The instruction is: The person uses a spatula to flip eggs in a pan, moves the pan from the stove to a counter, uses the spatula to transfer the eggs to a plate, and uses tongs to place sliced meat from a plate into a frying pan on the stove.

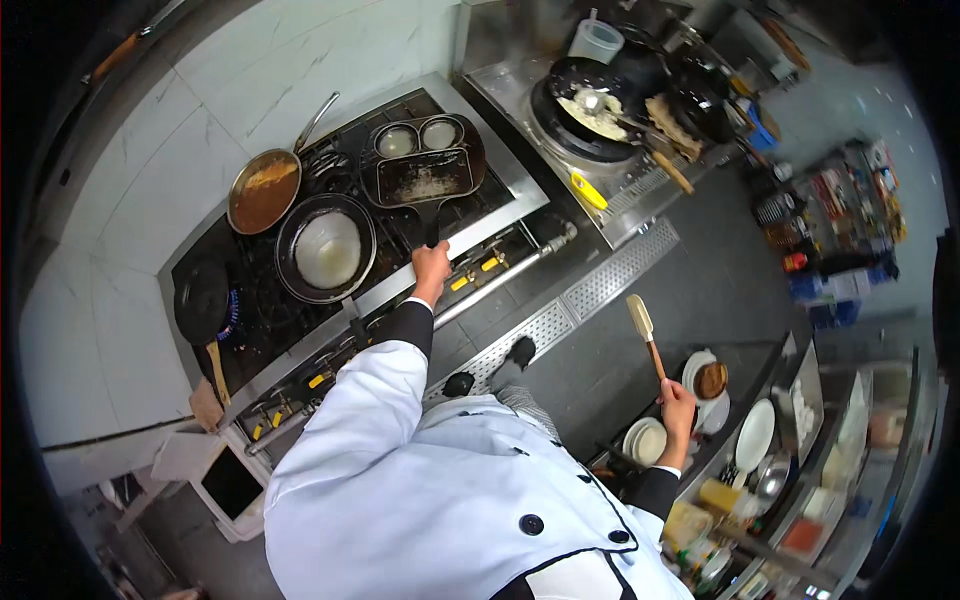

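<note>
At the stove's front rail, my left hand (431, 270) grips the handle of a divided frying pan (425, 178). This black pan rests over the burner grates, with a browned rectangular section and two round wells holding pale contents. My right hand (677, 405) is off to the right, above the floor and near the counter. It holds a spatula (646, 330) by its brown handle, the pale blade pointing away from me. Left of the divided pan sit a black frying pan (328, 251) with a little clear liquid and a steel pan (264, 193) of reddish-brown sauce.
A small dark pan (201, 300) sits by a lit blue flame (232, 315). Beyond the stove (495, 214), a wok (592, 105) contains pale food and a ladle. Stacked bowls (645, 441) and a white oval plate (754, 433) are at right. A perforated floor drain (551, 330) crosses the floor.
</note>
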Available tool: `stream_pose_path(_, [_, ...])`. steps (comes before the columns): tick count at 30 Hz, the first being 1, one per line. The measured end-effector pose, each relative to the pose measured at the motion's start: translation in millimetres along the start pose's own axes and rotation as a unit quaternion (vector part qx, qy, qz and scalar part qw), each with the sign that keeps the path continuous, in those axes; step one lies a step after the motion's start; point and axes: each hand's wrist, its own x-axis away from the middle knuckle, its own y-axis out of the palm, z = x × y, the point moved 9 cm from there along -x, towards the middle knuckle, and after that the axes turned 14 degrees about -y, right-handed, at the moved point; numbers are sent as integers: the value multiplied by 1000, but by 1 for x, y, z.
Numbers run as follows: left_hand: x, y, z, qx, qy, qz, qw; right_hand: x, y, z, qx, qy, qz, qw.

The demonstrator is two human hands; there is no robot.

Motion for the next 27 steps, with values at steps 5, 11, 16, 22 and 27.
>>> stream_pose_path(5, [-47, 4, -1, 28, 24, 63, 997, -174, 89, -37, -38, -108, -74, 991])
stream_pose_path(11, [-45, 38, -17, 19, 1, 113, 993, -289, 235, -154, -75, -211, -248, 943])
stream_pose_path(16, [-39, 61, 2, -45, 28, 131, 990, -319, 327, -289, -133, -410, -238, 870])
stream_pose_path(22, [7, 34, -33, -78, 91, 320, 940, -335, 453, -335, 61, -490, -313, 811])
stream_pose_path(27, [85, -30, -165, -5, 163, 443, 881, -306, 500, -334, 101, -540, -334, 766])
